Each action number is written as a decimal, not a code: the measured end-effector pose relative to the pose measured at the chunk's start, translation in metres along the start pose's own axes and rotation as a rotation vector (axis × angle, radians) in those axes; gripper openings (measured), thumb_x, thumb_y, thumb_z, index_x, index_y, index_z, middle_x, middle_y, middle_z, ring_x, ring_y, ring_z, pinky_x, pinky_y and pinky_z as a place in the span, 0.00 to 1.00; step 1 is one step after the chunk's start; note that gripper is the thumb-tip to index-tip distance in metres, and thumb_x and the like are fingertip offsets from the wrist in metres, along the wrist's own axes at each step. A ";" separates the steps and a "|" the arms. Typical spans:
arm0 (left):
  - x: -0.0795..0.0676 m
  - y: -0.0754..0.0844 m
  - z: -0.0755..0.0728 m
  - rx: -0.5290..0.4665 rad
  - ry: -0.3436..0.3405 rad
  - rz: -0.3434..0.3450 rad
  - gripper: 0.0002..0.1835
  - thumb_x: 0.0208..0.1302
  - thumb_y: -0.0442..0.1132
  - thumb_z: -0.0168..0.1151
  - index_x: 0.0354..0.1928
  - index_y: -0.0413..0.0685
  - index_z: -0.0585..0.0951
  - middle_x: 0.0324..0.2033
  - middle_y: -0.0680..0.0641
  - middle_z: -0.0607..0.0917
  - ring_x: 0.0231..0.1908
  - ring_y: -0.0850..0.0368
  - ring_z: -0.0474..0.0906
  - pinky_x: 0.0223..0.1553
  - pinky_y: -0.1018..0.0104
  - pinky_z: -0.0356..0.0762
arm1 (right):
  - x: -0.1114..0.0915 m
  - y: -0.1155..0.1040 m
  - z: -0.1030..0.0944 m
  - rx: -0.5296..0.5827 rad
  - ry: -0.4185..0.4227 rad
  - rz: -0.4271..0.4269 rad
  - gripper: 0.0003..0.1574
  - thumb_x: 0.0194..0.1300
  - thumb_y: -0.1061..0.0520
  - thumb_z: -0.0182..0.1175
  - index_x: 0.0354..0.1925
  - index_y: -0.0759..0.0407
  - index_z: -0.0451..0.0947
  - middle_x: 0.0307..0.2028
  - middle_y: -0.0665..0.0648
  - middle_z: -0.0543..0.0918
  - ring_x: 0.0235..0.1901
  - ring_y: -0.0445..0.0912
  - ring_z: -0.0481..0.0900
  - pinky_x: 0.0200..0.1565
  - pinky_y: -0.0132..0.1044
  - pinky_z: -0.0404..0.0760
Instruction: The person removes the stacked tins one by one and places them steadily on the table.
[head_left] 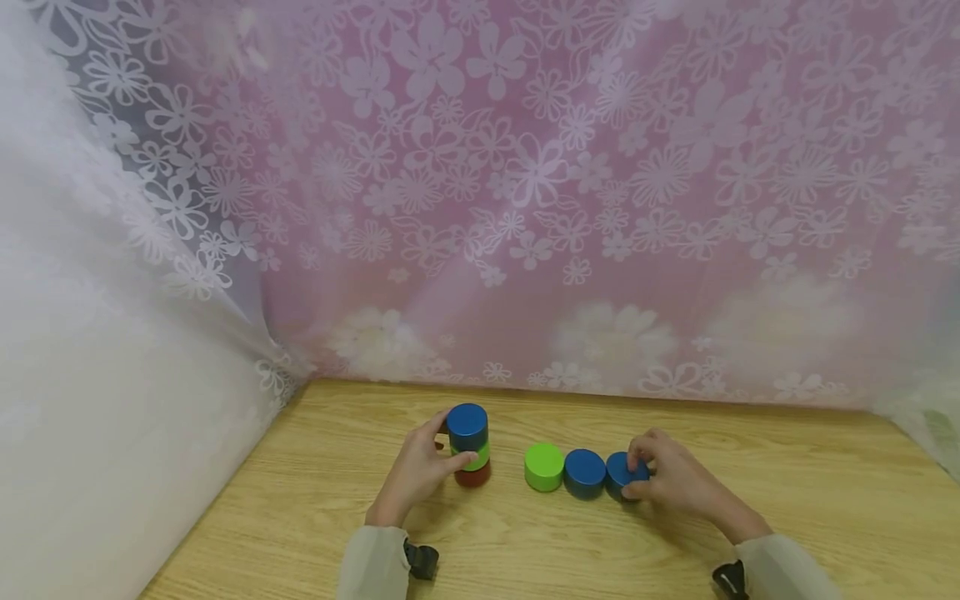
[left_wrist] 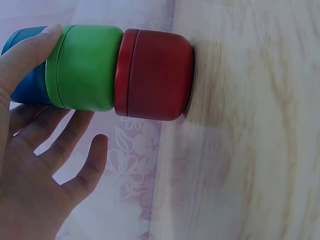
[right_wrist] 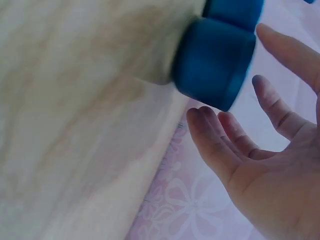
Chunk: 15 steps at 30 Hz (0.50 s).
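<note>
My left hand (head_left: 420, 467) holds a stack of three round tins from its left side. A blue tin (head_left: 468, 423) is on top, a green tin (left_wrist: 86, 67) in the middle and a dark red tin (left_wrist: 157, 75) at the bottom on the wood. The thumb lies across where blue and green meet, with fingers behind. On the right, my right hand (head_left: 675, 479) reaches over the end blue tin (right_wrist: 212, 65), its fingers spread and bent around the lid. Gaps show between most fingertips and that tin in the right wrist view.
A second blue tin (head_left: 584, 473) stands directly left of the end one, and a bright green tin (head_left: 543, 467) beside it, making a row on the wooden table (head_left: 525, 550). A pink flowered curtain (head_left: 525, 208) hangs along the table's back edge; whitish cloth (head_left: 112, 375) borders the left.
</note>
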<state>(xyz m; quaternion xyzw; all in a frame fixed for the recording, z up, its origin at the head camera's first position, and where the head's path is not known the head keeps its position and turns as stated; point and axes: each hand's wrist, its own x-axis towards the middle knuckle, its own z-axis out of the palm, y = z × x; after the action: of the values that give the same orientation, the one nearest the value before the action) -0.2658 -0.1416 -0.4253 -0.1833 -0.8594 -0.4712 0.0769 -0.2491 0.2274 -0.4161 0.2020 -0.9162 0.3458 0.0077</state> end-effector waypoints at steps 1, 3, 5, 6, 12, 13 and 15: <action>0.000 0.000 0.000 -0.005 0.000 0.000 0.36 0.62 0.37 0.75 0.69 0.35 0.71 0.57 0.38 0.81 0.57 0.41 0.77 0.52 0.45 0.79 | 0.001 -0.001 -0.002 0.017 0.004 0.002 0.21 0.53 0.61 0.78 0.31 0.57 0.72 0.39 0.58 0.72 0.43 0.59 0.78 0.41 0.52 0.82; 0.000 0.000 0.000 -0.019 0.000 -0.003 0.36 0.62 0.37 0.75 0.69 0.34 0.71 0.56 0.38 0.81 0.57 0.41 0.77 0.52 0.45 0.79 | 0.002 -0.005 -0.004 0.043 0.031 -0.010 0.19 0.56 0.60 0.77 0.35 0.59 0.73 0.42 0.59 0.74 0.46 0.63 0.78 0.43 0.55 0.83; 0.000 -0.001 0.000 -0.030 0.002 -0.007 0.36 0.62 0.37 0.75 0.69 0.34 0.71 0.55 0.38 0.81 0.56 0.41 0.77 0.52 0.45 0.79 | 0.004 -0.011 -0.006 0.074 0.071 -0.027 0.18 0.58 0.60 0.75 0.38 0.62 0.75 0.44 0.60 0.75 0.48 0.64 0.78 0.45 0.56 0.83; 0.000 -0.001 0.000 -0.034 0.004 -0.010 0.37 0.62 0.37 0.75 0.69 0.34 0.71 0.55 0.39 0.82 0.56 0.41 0.77 0.52 0.45 0.79 | 0.005 -0.014 -0.006 0.090 0.092 -0.034 0.17 0.59 0.60 0.74 0.40 0.63 0.75 0.44 0.60 0.76 0.48 0.64 0.78 0.46 0.55 0.83; 0.000 0.000 0.000 -0.035 0.011 -0.005 0.38 0.61 0.37 0.76 0.70 0.35 0.70 0.55 0.38 0.82 0.56 0.41 0.77 0.51 0.45 0.79 | 0.013 -0.031 -0.003 0.150 0.188 -0.078 0.17 0.63 0.62 0.71 0.47 0.65 0.77 0.48 0.62 0.78 0.49 0.64 0.79 0.47 0.57 0.83; 0.000 0.000 0.000 -0.034 0.010 -0.005 0.38 0.60 0.37 0.76 0.70 0.35 0.70 0.55 0.38 0.82 0.56 0.41 0.77 0.51 0.45 0.79 | 0.014 -0.033 -0.001 0.156 0.197 -0.088 0.17 0.63 0.63 0.71 0.48 0.66 0.77 0.48 0.63 0.78 0.49 0.65 0.79 0.47 0.57 0.83; 0.000 0.000 0.000 -0.032 0.008 -0.009 0.40 0.60 0.38 0.76 0.72 0.37 0.69 0.56 0.38 0.81 0.56 0.41 0.77 0.51 0.45 0.79 | 0.017 -0.039 0.002 0.176 0.207 -0.097 0.18 0.64 0.63 0.70 0.50 0.67 0.77 0.50 0.64 0.78 0.50 0.65 0.78 0.49 0.57 0.82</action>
<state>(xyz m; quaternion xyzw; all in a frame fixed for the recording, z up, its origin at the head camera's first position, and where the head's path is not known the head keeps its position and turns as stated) -0.2655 -0.1421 -0.4253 -0.1789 -0.8523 -0.4857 0.0753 -0.2498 0.1938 -0.3903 0.2093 -0.8658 0.4431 0.1014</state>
